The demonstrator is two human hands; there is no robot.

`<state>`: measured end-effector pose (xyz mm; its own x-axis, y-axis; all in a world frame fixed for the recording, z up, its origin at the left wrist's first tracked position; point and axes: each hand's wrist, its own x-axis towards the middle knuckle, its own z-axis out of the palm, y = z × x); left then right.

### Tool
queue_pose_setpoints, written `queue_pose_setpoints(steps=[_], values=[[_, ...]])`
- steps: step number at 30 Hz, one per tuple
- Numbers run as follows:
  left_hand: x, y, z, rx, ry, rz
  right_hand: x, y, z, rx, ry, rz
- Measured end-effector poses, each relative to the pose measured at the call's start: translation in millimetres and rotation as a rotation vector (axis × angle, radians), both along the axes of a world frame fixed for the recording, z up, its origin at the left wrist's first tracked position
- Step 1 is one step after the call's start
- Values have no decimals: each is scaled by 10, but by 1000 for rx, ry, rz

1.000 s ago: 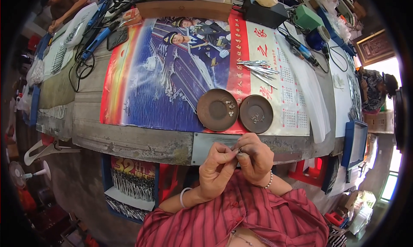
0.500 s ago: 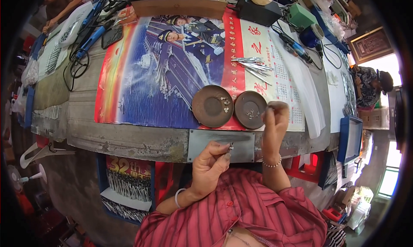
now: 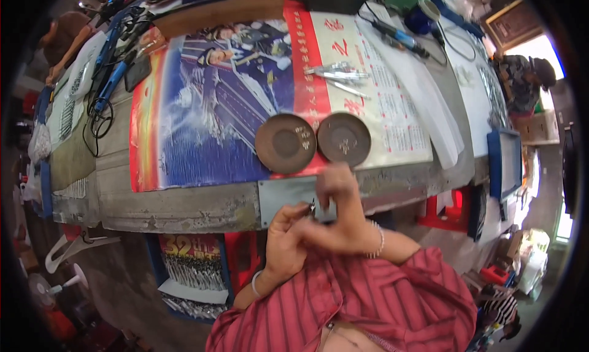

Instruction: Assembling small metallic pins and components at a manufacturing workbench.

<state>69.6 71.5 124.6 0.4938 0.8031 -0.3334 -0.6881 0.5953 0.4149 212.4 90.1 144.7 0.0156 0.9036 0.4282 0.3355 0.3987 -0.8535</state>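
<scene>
My left hand is pinched on a small dark metal part just below the table's front edge, over a grey metal plate fixed to that edge. My right hand lies across it, fingers bent toward the same part; it is blurred and what it holds is unclear. Just beyond the hands, two round brown dishes sit side by side on a printed poster: the left dish and the right dish, each with a few tiny metal pieces in it.
Silver tweezers and small tools lie further back on the poster. Blue-handled tools and black cables crowd the far left. A blue pen-shaped tool lies on white paper at the right. A white hanger hangs below the table.
My right hand has come back from the right dish to my left hand at the table's edge. My left hand has stayed pinched on the small part.
</scene>
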Motion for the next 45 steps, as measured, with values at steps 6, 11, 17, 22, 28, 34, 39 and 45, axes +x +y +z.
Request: queue_pose_setpoints(steps=[6,11,17,22,28,34,39,45], values=[[-27,38,-92,-53,-91,-106,199,-26,40,-26,64,-9],[-81,114,-82,-62,28,-143,737,-132,-181,-259,190,-486],[-68,319,-133,546,770,-378,1096,-562,-378,-212,-95,-361],[375,521,-138,1291,1142,-397,1176,-726,-702,-55,-113,-456],[636,654,-277,1596,1281,-493,1166,-725,-793,-36,-45,-526],[587,792,-193,1805,1277,-589,1153,-710,-777,-27,-83,-496],[307,826,-157,1786,1346,-646,1158,-725,-794,-59,-100,-496],[368,734,-110,1714,1390,-661,1164,-687,-778,-18,-116,-455]])
